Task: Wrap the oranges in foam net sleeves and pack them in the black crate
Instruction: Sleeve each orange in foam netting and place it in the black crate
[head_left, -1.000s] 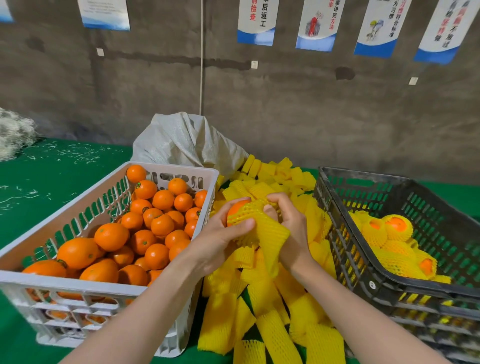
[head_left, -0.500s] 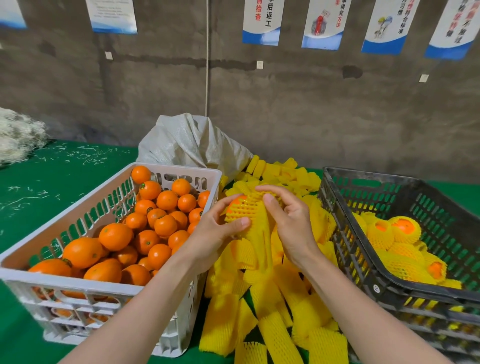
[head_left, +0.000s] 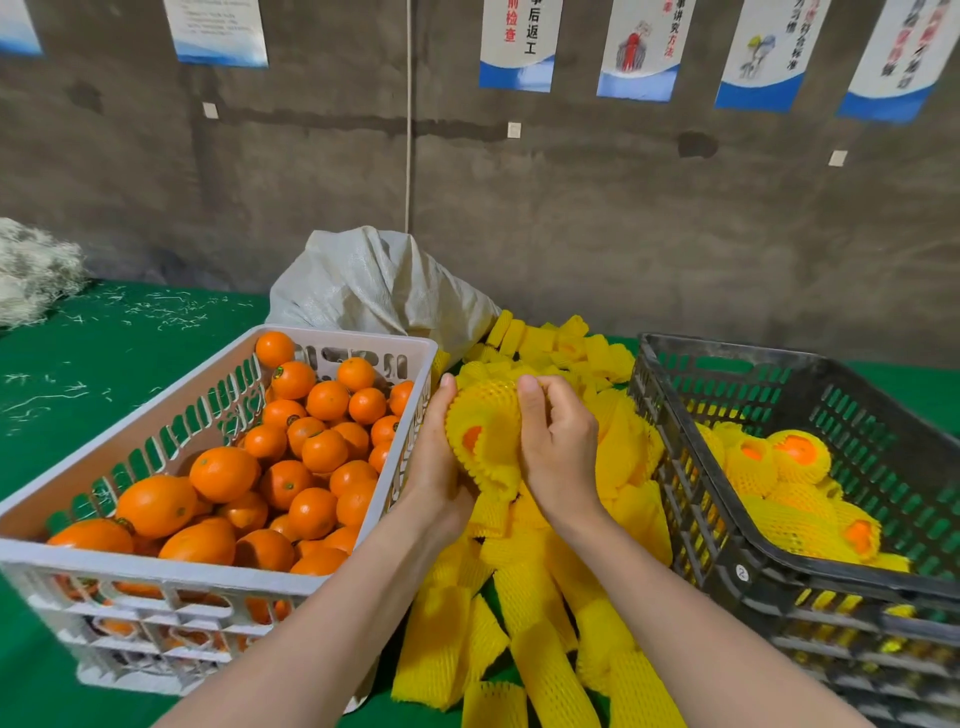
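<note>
Over the pile of spare nets, the left hand grips a half-covered orange while the right hand pinches its yellow sleeve, apparently to draw it closed. Bare fruit fills the white crate at left. Wrapped fruit lies in the black crate at right, so supply and destination flank the worker on the green surface.

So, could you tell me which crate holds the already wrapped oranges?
The black crate on the right: its oranges wear yellow foam sleeves, while the white crate's are bare.
</note>
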